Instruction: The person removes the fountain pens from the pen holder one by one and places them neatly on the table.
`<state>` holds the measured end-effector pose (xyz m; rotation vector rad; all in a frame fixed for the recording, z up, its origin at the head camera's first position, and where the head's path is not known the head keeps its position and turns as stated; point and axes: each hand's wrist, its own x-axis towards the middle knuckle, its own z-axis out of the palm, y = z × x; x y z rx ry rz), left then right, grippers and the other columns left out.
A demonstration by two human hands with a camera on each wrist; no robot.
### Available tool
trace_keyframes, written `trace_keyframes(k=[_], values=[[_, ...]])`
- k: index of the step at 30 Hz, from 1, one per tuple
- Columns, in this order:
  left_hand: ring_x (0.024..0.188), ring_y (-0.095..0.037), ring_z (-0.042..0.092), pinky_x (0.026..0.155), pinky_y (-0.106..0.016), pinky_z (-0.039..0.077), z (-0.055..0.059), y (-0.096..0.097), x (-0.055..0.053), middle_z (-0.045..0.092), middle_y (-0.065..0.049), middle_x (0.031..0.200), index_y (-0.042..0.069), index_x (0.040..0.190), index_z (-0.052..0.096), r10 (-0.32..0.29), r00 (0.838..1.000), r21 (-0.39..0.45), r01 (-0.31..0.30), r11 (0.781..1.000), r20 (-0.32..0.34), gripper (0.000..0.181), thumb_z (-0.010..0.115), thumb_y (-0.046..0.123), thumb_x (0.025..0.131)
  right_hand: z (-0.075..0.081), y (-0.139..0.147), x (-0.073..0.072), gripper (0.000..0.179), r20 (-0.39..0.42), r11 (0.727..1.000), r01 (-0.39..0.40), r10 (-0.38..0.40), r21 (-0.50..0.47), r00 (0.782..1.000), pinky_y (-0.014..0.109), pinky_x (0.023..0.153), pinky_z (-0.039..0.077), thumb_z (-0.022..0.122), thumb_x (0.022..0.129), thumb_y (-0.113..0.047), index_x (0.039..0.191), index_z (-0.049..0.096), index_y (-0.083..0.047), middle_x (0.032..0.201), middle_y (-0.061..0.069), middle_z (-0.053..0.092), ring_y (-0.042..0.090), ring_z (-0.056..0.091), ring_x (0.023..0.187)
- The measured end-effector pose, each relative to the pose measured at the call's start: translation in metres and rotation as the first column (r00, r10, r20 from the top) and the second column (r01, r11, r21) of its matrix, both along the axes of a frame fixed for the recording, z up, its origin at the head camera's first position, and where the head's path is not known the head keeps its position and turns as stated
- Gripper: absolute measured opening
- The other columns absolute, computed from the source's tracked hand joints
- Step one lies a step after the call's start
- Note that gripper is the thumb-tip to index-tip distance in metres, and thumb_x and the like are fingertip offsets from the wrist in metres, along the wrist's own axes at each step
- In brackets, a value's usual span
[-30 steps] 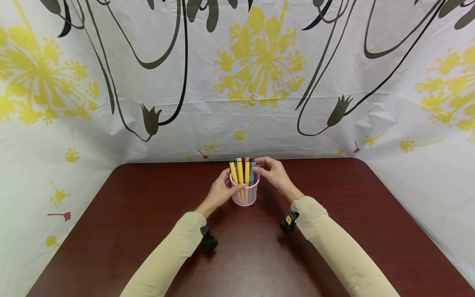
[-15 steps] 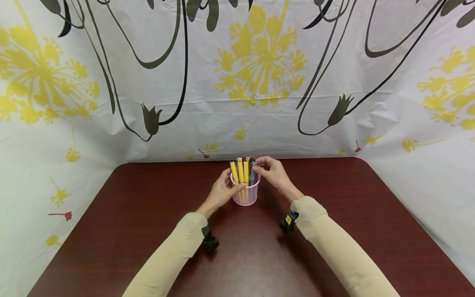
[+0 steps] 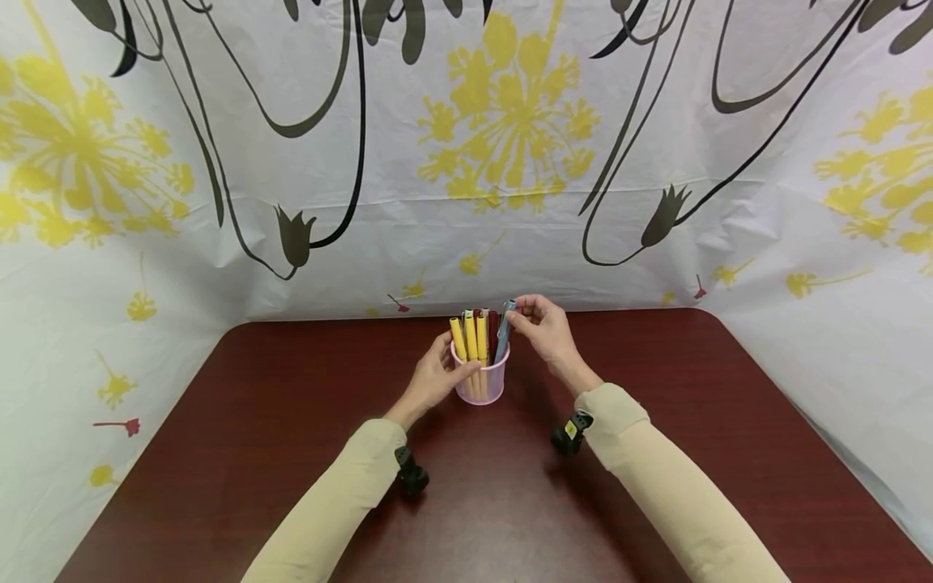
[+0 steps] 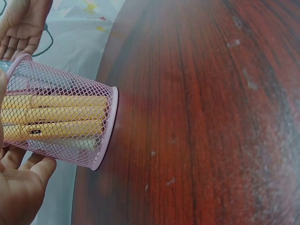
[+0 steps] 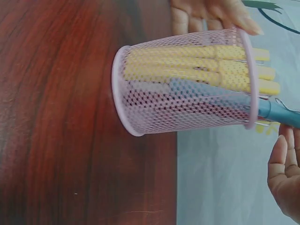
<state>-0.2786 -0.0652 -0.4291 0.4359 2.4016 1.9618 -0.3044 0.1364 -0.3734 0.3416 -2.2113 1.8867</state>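
A thin, creased sheet (image 3: 437, 271) hangs behind, white and printed with yellow blooms and dark curling stems. Against it stands the table (image 3: 248, 413), smooth and reddish brown, with streaky dark wood grain, rounded far corners and a soft sheen near the front. Plain, matte, cream sleeves (image 3: 681, 490) reach in over it, cuffs folded back.

The left hand (image 3: 433, 376) grips the cup (image 3: 496, 387) near its rim, thumb across the near side and fingers round the left. The right hand (image 3: 545, 330) pinches the top of the blue pen (image 3: 504, 334) between thumb and fingertips.

The cup stands upright at the middle of the table's far edge, a pink, slightly tapering cylinder of fine mesh with solid, rounded rings at rim and base. Small black cameras (image 3: 414, 478) sit at the wrists.

Smooth, tubular yellow pens (image 3: 471, 338) lean side by side in the cup, with dark red ones (image 3: 492, 334) behind. The blue pen, glossy and fitted with a clip, tilts to the right, its lower part inside the mesh.
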Motion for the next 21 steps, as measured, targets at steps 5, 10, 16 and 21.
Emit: trace_keyframes(k=[5, 10, 16, 21], values=[[0.135, -0.029, 0.037, 0.11, -0.044, 0.034, -0.001, 0.0, 0.0, 0.039, -0.017, 0.146, 0.004, 0.144, 0.029, 0.004, 1.0, -0.004, -0.004, 1.0, -0.007, 0.075, 0.071, 0.021, 0.085, 0.01, 0.005, -0.001, 0.023, 0.007, 0.985, 0.026, -0.025, -0.17, 1.0, 0.021, 0.069, 0.057, 0.062, 0.088, 0.0, 0.108, 0.054, 0.01, 0.087, 0.0, 0.061, 0.003, 0.059, 0.073], [0.136, -0.03, 0.036, 0.111, -0.044, 0.032, -0.002, 0.0, -0.001, 0.038, -0.018, 0.146, 0.003, 0.144, 0.029, 0.001, 1.0, 0.004, -0.001, 1.0, -0.009, 0.074, 0.071, 0.017, 0.085, 0.021, 0.013, -0.002, 0.013, 0.021, 0.933, 0.075, -0.072, -0.351, 0.997, 0.019, 0.065, 0.055, 0.061, 0.087, 0.002, 0.098, 0.056, -0.003, 0.08, -0.005, 0.058, 0.004, 0.058, 0.07], [0.136, -0.035, 0.034, 0.111, -0.048, 0.03, 0.01, 0.001, 0.008, 0.037, -0.025, 0.144, -0.004, 0.143, 0.028, -0.023, 1.0, 0.041, 0.023, 0.999, -0.007, 0.071, 0.069, 0.008, 0.085, 0.03, 0.029, -0.003, 0.01, 0.052, 0.868, 0.112, -0.099, -0.484, 0.994, 0.021, 0.065, 0.055, 0.06, 0.09, -0.002, 0.095, 0.057, -0.01, 0.079, -0.003, 0.057, 0.006, 0.059, 0.07], [0.135, -0.036, 0.033, 0.112, -0.047, 0.029, 0.025, 0.001, 0.019, 0.037, -0.027, 0.144, -0.007, 0.142, 0.027, -0.03, 1.0, 0.04, 0.03, 0.999, -0.003, 0.07, 0.067, 0.007, 0.086, 0.027, 0.042, -0.003, 0.008, 0.113, 0.851, 0.147, -0.104, -0.504, 0.988, 0.02, 0.065, 0.055, 0.059, 0.091, -0.005, 0.097, 0.056, -0.008, 0.082, -0.004, 0.061, 0.006, 0.062, 0.072]])
